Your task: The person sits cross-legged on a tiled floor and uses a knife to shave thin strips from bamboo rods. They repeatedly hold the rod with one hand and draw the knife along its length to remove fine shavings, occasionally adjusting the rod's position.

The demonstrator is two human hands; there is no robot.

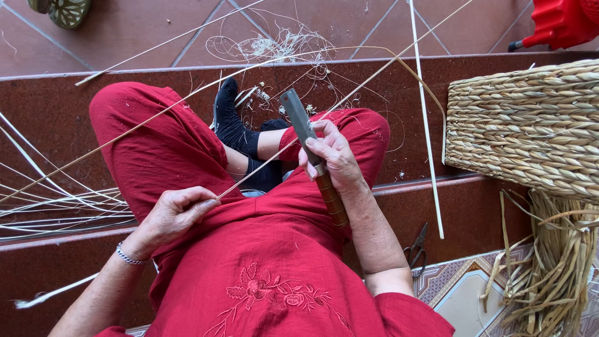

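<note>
1. Nearest the camera lay the lap of the person's red embroidered cloth garment (268, 274), with both forearms reaching out over it.
2. The left hand (178, 209), a silver chain bracelet (128, 254) at its wrist, was closed, thumb and forefinger pinching the near end of a long thin pale cane strip (274, 156).
3. From that pinch the strip ran up and to the right across the lap, passed under the right hand and carried on far out over the floor.
4. The right hand (331, 159) was wrapped tight around a flat grey metal blade with a brown wooden handle (299, 118); the handle stuck out below the fist along the forearm, the blade above it, tilted up and to the left.
5. The blade met the cane strip just at the right hand's fingers; whether it cut into the strip could not be told.
6. Beyond the hands, the red-trousered knees spread apart, and a foot in a black sock (231, 122) rested on the dark red stone step (56, 112).
7. A pair of dark metal scissors (417, 248) lay on the lower step, just right of the right forearm.
8. To the right stood a woven pale straw basket (530, 125), loose straw ends (549, 274) hanging below it.
9. At the left, a bundle of pale cane strips (56, 209) lay across the step.
10. Farther out, curly pale shavings (281, 47) were scattered on the reddish-brown tiled floor (137, 31).
11. At the far right corner sat a red plastic object (558, 22), only partly in view.
</note>
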